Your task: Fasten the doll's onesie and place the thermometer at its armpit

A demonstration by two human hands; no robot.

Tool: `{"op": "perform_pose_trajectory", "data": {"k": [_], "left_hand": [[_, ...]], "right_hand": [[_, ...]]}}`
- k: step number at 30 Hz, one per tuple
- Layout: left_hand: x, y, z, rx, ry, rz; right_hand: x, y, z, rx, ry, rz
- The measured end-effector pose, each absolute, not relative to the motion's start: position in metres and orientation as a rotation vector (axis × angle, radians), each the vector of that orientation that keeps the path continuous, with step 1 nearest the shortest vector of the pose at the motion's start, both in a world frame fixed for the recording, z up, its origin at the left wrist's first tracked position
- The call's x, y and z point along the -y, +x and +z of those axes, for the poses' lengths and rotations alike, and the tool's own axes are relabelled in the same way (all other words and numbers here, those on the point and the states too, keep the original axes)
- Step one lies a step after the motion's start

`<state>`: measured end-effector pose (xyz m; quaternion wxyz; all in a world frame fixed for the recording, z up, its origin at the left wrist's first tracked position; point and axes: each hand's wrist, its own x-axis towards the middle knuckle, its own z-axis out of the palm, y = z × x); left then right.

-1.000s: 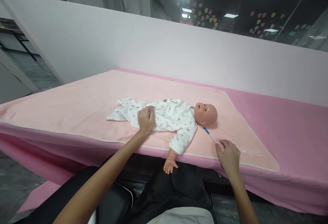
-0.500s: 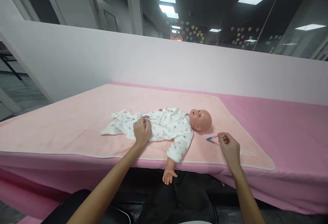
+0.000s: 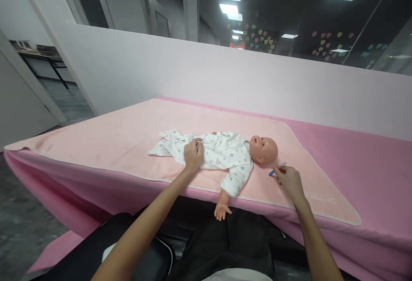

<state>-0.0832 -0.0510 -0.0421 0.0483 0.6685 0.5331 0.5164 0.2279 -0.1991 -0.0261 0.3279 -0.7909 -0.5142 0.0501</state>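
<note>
A baby doll (image 3: 225, 150) in a white printed sleepsuit lies on its back, head to the right. Its near arm hangs over the table's front edge. My left hand (image 3: 193, 154) rests on the sleepsuit around the doll's lower body, with curled fingers; what lies inside them is hidden. Beside the doll's head, my right hand (image 3: 289, 182) pinches a thin stick with a blue end (image 3: 272, 172). The blue end points left and a pale end sticks out above the fingers. Whether it is a thermometer or a pen is unclear.
A peach mat (image 3: 128, 133) with a pale edge lies under the doll. Pink cloth (image 3: 380, 169) covers the table and hangs down in front. A white low wall (image 3: 225, 75) runs behind, below dark glass. A black chair (image 3: 144, 255) stands at the front left.
The view has swung left, shifting everything to the right in the picture. My right hand has turned the stick, and its pale end now shows above the fingers. My left hand stays on the doll.
</note>
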Motion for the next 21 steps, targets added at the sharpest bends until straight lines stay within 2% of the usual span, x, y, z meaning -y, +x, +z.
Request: {"op": "perform_pose_trajectory", "data": {"k": [5, 8, 12, 16, 19, 21], "left_hand": [[0.051, -0.083, -0.043, -1.624, 2.069, 1.567], [0.052, -0.083, -0.042, -1.622, 2.096, 1.544], [0.052, -0.083, -0.042, -1.634, 2.111, 1.526], [0.051, -0.083, -0.042, -1.632, 2.125, 1.514], [0.051, -0.083, -0.042, -1.629, 2.132, 1.514], [0.051, -0.084, -0.042, -1.633, 2.127, 1.507]], "right_hand": [[0.192, 0.216, -0.030, 1.448, -2.107, 0.048], [0.188, 0.205, -0.010, 1.633, -2.069, 0.018], [0.184, 0.203, 0.058, 1.598, -1.637, 0.472], [0.181, 0.182, 0.107, 1.177, -1.014, 0.552], [0.180, 0.158, 0.113, 1.336, -1.106, 0.906], [0.181, 0.151, 0.116, 1.339, -1.095, 1.035]]}}
